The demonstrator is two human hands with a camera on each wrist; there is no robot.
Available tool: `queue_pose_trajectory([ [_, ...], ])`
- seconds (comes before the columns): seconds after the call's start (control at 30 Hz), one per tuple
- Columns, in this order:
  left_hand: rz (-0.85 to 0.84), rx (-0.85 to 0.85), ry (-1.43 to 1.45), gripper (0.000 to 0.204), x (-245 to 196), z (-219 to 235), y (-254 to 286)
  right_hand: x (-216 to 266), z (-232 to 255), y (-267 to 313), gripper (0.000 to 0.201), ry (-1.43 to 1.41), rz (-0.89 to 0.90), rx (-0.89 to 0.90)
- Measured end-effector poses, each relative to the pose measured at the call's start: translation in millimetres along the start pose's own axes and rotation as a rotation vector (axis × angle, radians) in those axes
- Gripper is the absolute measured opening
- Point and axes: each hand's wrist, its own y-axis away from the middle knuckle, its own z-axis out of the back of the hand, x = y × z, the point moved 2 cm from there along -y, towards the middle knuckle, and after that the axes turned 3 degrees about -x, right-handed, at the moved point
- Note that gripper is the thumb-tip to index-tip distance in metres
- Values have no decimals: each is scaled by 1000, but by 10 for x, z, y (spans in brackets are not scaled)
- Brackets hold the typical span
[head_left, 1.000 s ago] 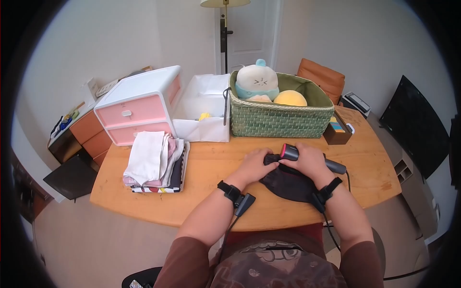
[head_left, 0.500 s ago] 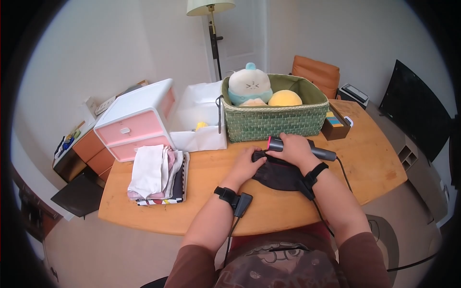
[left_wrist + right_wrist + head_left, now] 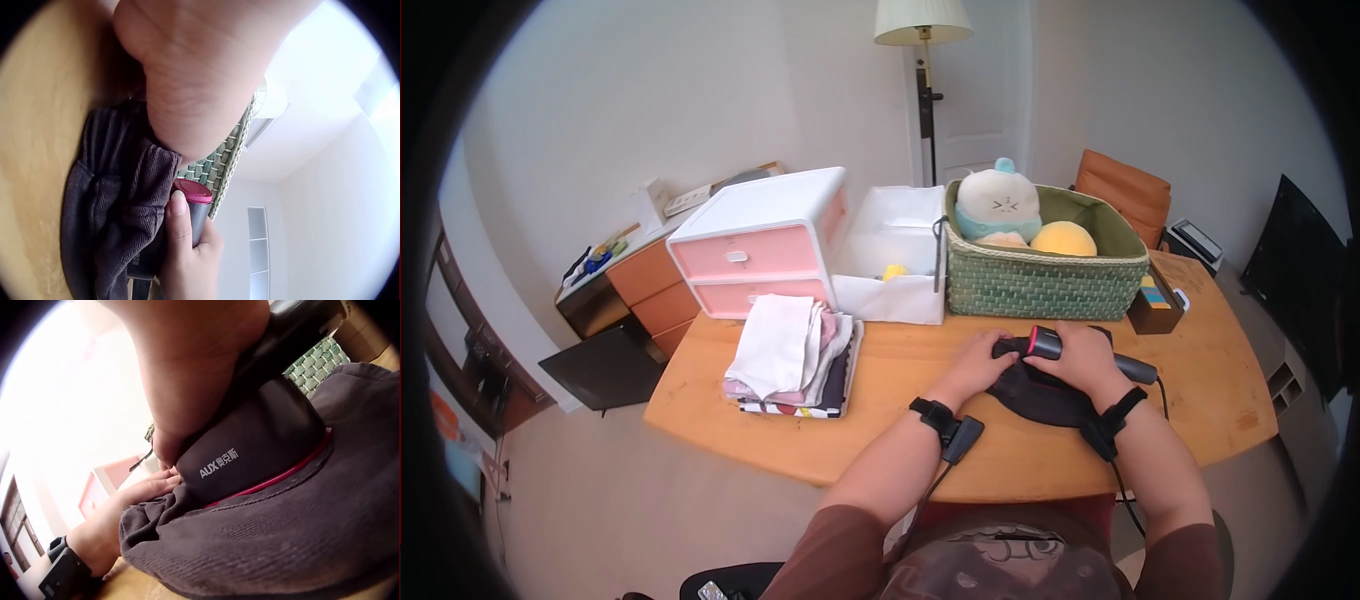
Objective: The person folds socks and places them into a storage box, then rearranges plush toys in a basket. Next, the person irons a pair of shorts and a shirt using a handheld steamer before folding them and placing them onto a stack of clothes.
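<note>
L hand (image 3: 972,368) is holding the dark cloth (image 3: 1040,398) at its far L end: fingers are lying close together over the bunched edge, thumb is pressing it from the near side; fingertips are partly hidden. R hand (image 3: 1085,357) is gripping the AUX device (image 3: 1046,343), fingers curling round the body & thumb lying along it near the red-rimmed end; the handle is sticking out past the hand to the R, w/ a cord trailing off it. The device's black body is touching the cloth, red trim running along its lower edge.

Cloth is lying R of ctr on the tabletop (image 3: 890,385), btwn the near edge & the green basket (image 3: 1045,285). Basket is standing near the far edge, holding a white-&-blue plush (image 3: 1000,208) & a yellow round item (image 3: 1065,240). Just R of it a sm. brown box (image 3: 1157,318) is sitting near the far R corner, w/ colored items inside. L of the basket a white bin (image 3: 890,300) is standing, then a pink-&-white drawer unit (image 3: 750,250) twd the far L corner. Folded clothes (image 3: 780,350) are lying stacked in front of the drawers, nr the L edge.
</note>
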Motion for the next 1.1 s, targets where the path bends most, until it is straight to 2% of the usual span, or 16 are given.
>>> queue_pose_trajectory([
  [0.1,20,8,-12,45,49,-19,6,-1,-58,-41,68,-7,-26,-7],
  [0.17,-50,-56,-37,44,153,-76,-29,-8,-102,-92,68,41,-71,-56],
  [0.33,-54,-39,-54,44,147,-73,-36,11,-144,-108,68,56,-114,-45],
  [0.5,-27,0,34,43,109,-59,-26,8,-124,-24,71,63,-14,-75],
  [0.6,-30,-12,46,41,116,-60,-17,48,-49,22,71,64,-43,-18],
  [0.73,-44,-32,63,40,131,-72,-22,41,-58,20,71,50,-41,-62],
  [0.9,-34,38,90,39,174,-80,-51,-10,-155,-70,69,32,-81,-79],
  [0.97,-42,23,108,39,200,-75,-59,2,-159,-86,69,48,-135,-36],
  [1.03,-34,47,107,40,181,-84,-48,7,-165,-63,69,38,-85,-78],
  [1.1,-54,-7,78,40,169,-65,-49,14,-144,-45,68,53,-78,-81],
])
